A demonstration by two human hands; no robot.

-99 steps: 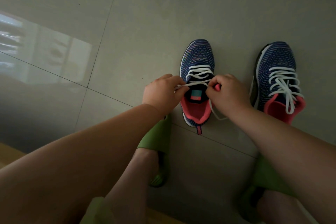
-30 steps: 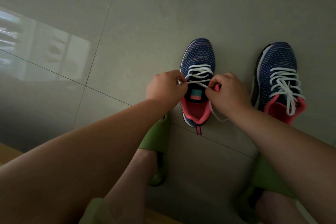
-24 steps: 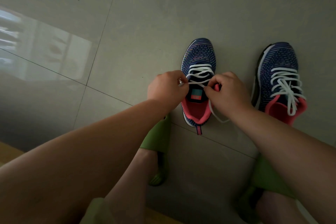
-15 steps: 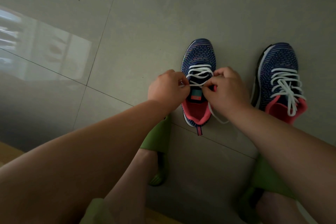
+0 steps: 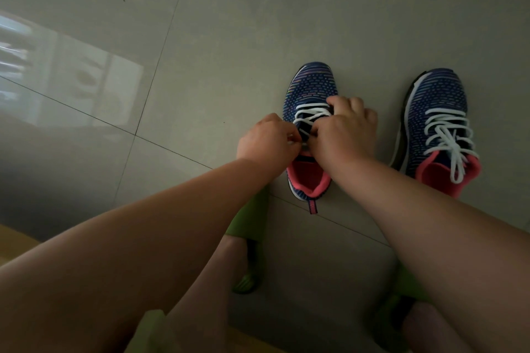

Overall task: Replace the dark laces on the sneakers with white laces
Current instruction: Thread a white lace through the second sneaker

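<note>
Right hand has been moved forward over the left sneaker tongue, gripping white lace; left hand pinches its other end beside the eyelets; tightening judged underway; laced sneaker to its right.

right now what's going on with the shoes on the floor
A person is bent over two sneakers on the tiled floor, threading a white lace into the left sneaker. The left hand pinches a lace end beside the eyelets, while the right hand lies over the tongue, fingers curled at the lace. The right sneaker is already laced white, its ends loose and untied.
</note>
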